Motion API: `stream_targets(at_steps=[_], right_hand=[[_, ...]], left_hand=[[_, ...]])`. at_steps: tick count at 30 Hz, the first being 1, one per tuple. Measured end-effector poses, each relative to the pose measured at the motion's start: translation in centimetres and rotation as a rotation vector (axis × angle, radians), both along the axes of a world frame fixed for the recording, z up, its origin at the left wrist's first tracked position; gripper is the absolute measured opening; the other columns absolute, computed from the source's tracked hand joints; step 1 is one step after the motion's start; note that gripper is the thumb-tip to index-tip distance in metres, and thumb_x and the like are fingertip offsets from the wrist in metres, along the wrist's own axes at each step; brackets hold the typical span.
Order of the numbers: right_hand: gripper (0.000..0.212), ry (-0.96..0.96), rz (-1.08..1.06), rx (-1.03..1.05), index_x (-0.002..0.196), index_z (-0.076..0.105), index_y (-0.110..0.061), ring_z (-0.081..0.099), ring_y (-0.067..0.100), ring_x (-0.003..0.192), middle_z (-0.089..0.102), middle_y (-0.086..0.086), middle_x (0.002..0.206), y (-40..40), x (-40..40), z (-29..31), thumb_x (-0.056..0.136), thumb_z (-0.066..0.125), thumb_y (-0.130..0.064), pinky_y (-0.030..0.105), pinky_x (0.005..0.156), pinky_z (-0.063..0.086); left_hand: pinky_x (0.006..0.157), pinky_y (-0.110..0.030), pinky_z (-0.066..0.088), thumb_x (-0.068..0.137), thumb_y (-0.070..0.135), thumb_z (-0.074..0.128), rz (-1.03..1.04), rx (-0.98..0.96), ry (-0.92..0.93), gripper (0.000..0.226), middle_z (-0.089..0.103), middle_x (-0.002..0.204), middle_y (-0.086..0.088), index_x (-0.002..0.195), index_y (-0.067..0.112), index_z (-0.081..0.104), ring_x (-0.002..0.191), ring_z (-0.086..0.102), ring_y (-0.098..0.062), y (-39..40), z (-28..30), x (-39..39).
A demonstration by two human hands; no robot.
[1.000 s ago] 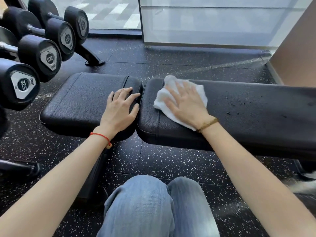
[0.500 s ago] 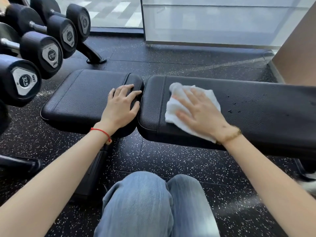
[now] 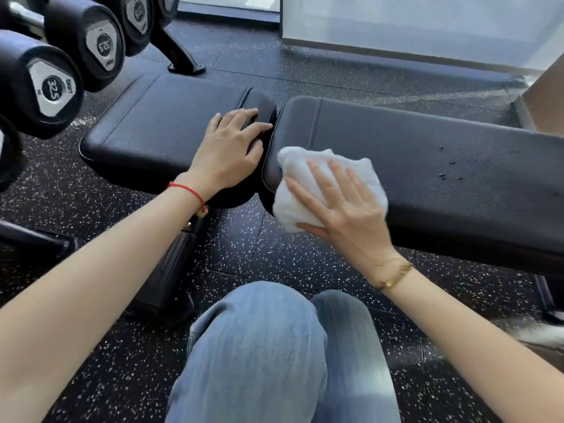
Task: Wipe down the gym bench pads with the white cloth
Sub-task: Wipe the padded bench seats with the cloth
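White cloth (image 3: pixel 328 181), bunched and crumpled, now lying at the near left corner of the long back pad (image 3: pixel 427 160), draping over the front edge at about 6 o'clock of that pad's end. Having slid down and leftward from the pad's upper surface within the last second, sweeping from roughly 12 o'clock toward 7 o'clock. Pressing on top of it: right hand (image 3: pixel 341 209), fingers spread and mostly straight, thumb tucking under the cloth's lower edge, so the grip reading as a flat press with a light pinch rather than a fist. Gold bracelet (image 3: pixel 393 274) showing at the wrist.

Meaning for the task, as a judgement: top face near the seam probably covered, front lip and corner being worked now. Dark specks (image 3: pixel 448 169) lying farther along the pad at 3 o'clock from the cloth, well apart from it, untouched, so most of the pad's length likely left to do.

Resting just left of the gap between pads: left hand (image 3: pixel 229 148), open and flat on the short seat pad (image 3: pixel 164 126), fingers relaxed, holding nothing, bracing as before. Red string bracelet (image 3: pixel 186 190) at that wrist.

Farther out: dumbbells (image 3: pixel 52 83) racked at 10 o'clock, speckled rubber floor (image 3: pixel 274 261) beneath, knees in blue jeans (image 3: pixel 274 355) at 6 o'clock, pale wall and glass panel (image 3: pixel 412 22) at 12 to 1 o'clock.
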State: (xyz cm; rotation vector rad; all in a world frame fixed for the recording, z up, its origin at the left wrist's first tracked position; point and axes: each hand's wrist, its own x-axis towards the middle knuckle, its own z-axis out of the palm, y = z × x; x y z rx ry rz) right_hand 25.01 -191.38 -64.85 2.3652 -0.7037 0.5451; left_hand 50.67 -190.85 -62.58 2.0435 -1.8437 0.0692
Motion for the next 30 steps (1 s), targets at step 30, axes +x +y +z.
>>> stream_targets(at_steps=[30], right_hand=[[0.072, -0.005, -0.118, 0.345, 0.154, 0.031, -0.027, 0.037, 0.038, 0.143, 0.040, 0.012, 0.155, 0.6, -0.2, 0.8, 0.096, 0.030, -0.070, 0.051, 0.116, 0.032]], left_hand=[[0.122, -0.050, 0.014, 0.096, 0.027, 0.045, 0.011, 0.056, -0.005, 0.043, 0.039, 0.154, -0.004, 0.138, 0.028, 0.053, 0.145, 0.030, -0.022, 0.1, 0.9, -0.8]])
